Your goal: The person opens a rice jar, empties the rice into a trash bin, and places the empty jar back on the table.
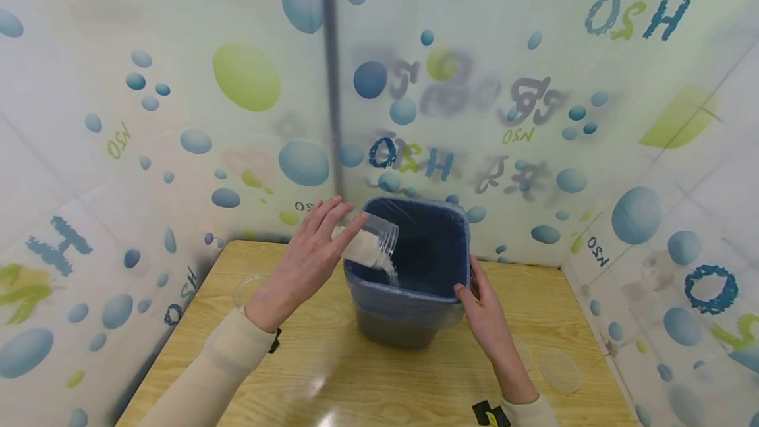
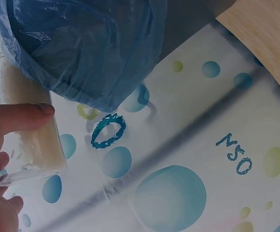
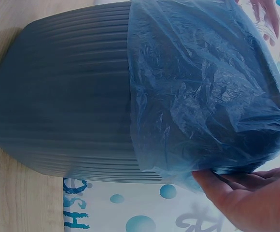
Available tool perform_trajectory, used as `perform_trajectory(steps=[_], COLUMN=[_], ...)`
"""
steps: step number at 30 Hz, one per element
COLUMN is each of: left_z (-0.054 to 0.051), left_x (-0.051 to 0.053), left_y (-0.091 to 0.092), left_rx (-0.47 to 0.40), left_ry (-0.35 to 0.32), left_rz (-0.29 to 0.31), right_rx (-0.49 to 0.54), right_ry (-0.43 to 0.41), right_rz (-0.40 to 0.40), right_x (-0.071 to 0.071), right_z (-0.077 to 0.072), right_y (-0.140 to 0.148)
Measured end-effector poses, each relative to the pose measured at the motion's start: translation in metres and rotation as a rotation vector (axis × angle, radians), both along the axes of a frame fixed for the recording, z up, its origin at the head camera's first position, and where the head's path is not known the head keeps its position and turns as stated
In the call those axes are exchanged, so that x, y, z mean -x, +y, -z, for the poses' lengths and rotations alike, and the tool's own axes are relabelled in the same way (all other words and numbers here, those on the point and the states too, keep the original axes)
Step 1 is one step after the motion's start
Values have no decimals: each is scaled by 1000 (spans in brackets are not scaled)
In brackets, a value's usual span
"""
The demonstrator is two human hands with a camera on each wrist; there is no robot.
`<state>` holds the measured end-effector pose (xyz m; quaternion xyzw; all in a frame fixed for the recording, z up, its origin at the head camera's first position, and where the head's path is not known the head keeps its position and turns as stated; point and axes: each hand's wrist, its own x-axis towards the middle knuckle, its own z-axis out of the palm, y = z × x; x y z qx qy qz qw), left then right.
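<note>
In the head view, my left hand grips a clear plastic jar tipped on its side over the bin's left rim. White grainy stuff spills from its mouth into the bin. The left wrist view shows the thumb across the jar, with much of the white stuff still inside. Upright on the table stands a dark grey trash bin, lined with a blue plastic bag folded over its rim. At the rim's right side, my right hand holds the bin, thumb outside and fingers partly hidden behind.
The wooden table carries a clear round disc at the right and a clear ring-like rim at the left, partly behind the left forearm. Curtains printed with bubbles and letters enclose the table's back and sides.
</note>
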<state>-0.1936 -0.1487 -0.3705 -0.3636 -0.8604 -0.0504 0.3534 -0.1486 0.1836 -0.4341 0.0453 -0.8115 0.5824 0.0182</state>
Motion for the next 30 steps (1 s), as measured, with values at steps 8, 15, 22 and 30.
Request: perform_trajectory(steps=[8, 15, 22, 30], left_z=[-1, -1, -1, 1], left_x=[-1, 0, 1, 2], left_y=[1, 2, 2, 1], left_rx=[-3, -25, -27, -19], left_ry=[-2, 30, 26, 52], left_rz=[-7, -2, -2, -4], right_rx=[-1, -5, 4, 1], right_ry=[11, 15, 14, 13], right_rz=[-4, -11, -10, -12], right_x=[1, 1, 2, 1], right_z=[1, 1, 2, 1], right_y=[0, 0, 1, 0])
